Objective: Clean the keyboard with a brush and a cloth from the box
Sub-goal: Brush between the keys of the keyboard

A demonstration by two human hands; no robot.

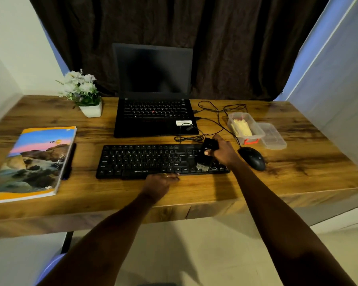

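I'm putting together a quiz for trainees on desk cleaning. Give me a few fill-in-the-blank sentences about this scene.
1. The right hand grips the ____, bristles pointing down.
2. The yellow cloth lies inside the open ____, whose lid lies beside it.
3. The mouse lies to the ____ of the right hand.
4. The left hand rests flat at the front edge of the ____.

Missing words: brush; box; right; keyboard.
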